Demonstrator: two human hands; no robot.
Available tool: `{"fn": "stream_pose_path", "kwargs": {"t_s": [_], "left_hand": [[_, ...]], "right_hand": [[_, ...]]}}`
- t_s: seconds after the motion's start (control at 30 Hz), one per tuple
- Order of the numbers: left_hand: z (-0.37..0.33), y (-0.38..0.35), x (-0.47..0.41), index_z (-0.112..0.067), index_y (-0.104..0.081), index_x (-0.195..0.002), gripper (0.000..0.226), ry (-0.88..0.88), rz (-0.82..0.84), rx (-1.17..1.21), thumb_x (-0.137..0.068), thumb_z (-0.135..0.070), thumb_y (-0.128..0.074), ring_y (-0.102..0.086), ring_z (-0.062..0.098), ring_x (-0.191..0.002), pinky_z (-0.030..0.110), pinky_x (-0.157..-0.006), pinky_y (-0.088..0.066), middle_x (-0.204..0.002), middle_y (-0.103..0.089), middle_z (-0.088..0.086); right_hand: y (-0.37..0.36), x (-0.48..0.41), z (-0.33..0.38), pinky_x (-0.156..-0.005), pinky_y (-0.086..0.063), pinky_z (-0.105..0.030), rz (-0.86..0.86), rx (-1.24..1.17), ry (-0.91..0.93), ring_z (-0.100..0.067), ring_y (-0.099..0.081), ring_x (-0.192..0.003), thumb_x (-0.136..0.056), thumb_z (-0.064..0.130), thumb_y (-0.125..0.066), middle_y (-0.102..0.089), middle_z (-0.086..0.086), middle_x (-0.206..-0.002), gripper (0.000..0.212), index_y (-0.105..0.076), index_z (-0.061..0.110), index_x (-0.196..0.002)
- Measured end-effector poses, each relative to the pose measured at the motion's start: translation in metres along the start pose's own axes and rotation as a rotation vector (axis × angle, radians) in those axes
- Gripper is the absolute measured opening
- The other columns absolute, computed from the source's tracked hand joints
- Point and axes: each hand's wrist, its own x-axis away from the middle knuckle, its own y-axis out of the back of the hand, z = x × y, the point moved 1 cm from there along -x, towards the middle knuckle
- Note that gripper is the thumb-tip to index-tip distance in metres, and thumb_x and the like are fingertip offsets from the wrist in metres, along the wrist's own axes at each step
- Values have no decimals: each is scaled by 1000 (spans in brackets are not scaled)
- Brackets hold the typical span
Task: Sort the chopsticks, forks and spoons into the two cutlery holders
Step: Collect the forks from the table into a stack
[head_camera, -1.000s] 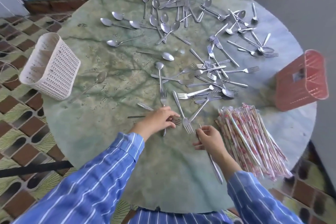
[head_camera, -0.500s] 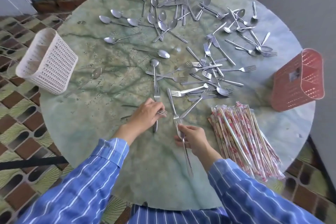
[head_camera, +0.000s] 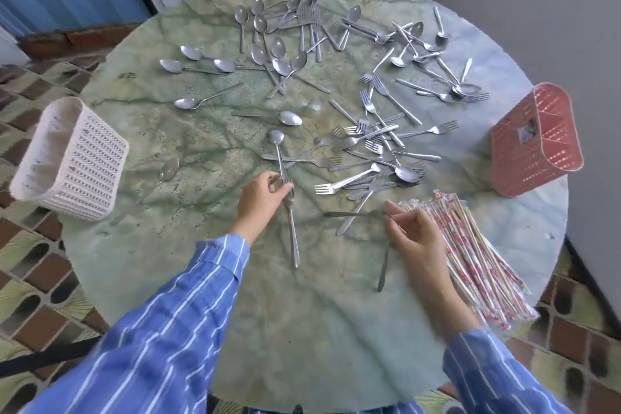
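A white holder (head_camera: 70,158) is being shown at the left edge of the table (head_camera: 302,329) and a red holder (head_camera: 534,141) at the right edge; what either is holding cannot be made out. A utensil (head_camera: 293,239) is being pinched by the left hand (head_camera: 265,193), its head hidden by the fingers and its handle pointing toward the person. A second utensil (head_camera: 382,272) is being pinched by the right hand (head_camera: 416,232), with only its handle showing, pointing the same way. Spoons (head_camera: 279,54) and forks (head_camera: 379,144) are being shown scattered beyond the hands, and wrapped chopsticks (head_camera: 470,245) just beside the right hand.
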Motion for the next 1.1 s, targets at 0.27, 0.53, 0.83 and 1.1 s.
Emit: {"fn": "stream_pose_path", "kwargs": {"t_s": [0.27,0.53,0.83,1.1], "left_hand": [[3,-7,-21,-12,-56,-96,38,-23,208,-71,-75,-34,-79,-58,26,-94,29,-70,-39,-93,-61,6],[-11,11,-13,-10,-31,-96,14,-74,465,361,-102,-18,-41,-66,10,-75,29,-75,-45,-81,-68,0],[-20,-30,-11,-20,-53,-73,30,194,356,322,-87,-43,-65,-45,15,-51,25,-57,-41,-58,-48,-6],[-37,-56,-7,-17,-53,-68,31,222,247,230,-79,-39,-72,-67,33,-79,33,-66,-50,-67,-58,0]], "right_hand": [[-10,-16,37,-64,-50,-24,-277,-429,-16,-17,-63,-77,-92,25,-63,-71,-2,-87,12,-59,17,-99],[-42,-23,29,-48,-45,-20,-361,-781,-258,-13,-56,-50,-104,22,-32,-61,-3,-78,22,-53,21,-98],[-51,-19,-1,-38,-20,-15,-372,-745,-475,-8,-28,-39,-92,13,-35,-42,4,-64,22,-54,17,-103],[-35,-41,-7,-38,-26,-18,-322,-432,-392,-8,-34,-42,-98,11,-45,-43,1,-66,11,-54,16,-101]]}}
